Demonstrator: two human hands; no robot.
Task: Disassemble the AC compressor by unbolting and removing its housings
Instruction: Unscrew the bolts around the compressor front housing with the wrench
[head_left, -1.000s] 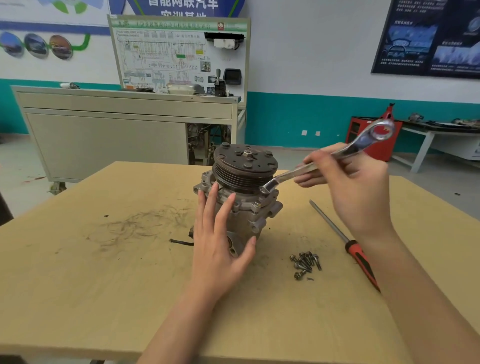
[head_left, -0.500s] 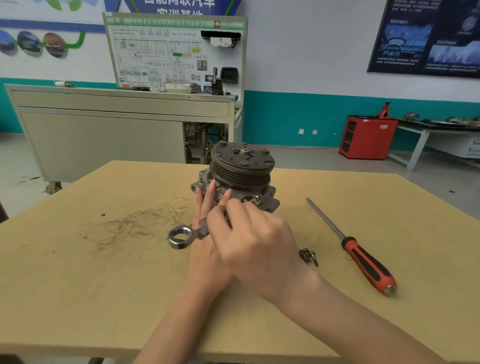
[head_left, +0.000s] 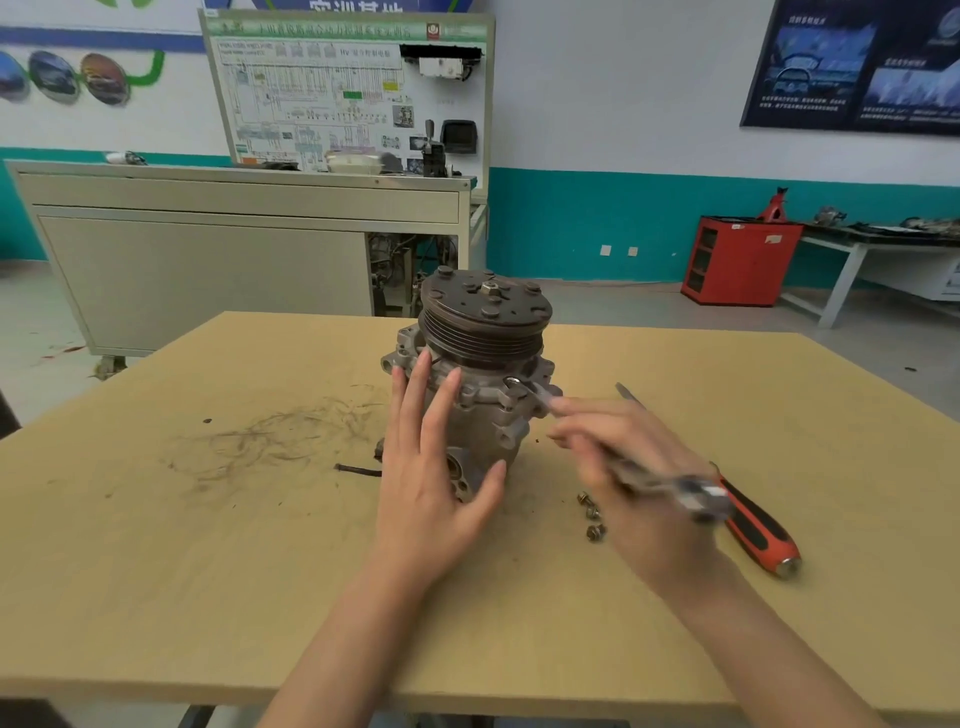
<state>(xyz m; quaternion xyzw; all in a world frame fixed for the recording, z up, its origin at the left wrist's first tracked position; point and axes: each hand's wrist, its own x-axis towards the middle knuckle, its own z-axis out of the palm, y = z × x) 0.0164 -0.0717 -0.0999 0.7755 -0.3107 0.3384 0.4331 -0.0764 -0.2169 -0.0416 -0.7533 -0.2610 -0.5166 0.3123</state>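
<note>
The AC compressor (head_left: 485, 364) stands upright mid-table, its dark ribbed pulley on top and grey housing below. My left hand (head_left: 434, 467) lies flat against the housing's near side, fingers spread and pointing up. My right hand (head_left: 628, 467), blurred by motion, grips a metal wrench (head_left: 613, 447). The wrench's far end sits on a bolt at the housing's right flange, and its ring end points toward me. Several removed bolts (head_left: 591, 514) lie on the table right of the compressor, partly behind my right hand.
A screwdriver (head_left: 748, 514) with a red and black handle lies to the right, its shaft partly behind my hand. A thin dark piece (head_left: 358, 471) lies left of the compressor. The wooden table (head_left: 208, 545) is scuffed at left. A grey cabinet (head_left: 208, 260) stands behind.
My right hand swung the wrench from high on the right, across in front of the compressor to the left, and now back to the right flange. The left hand stayed on the housing.
</note>
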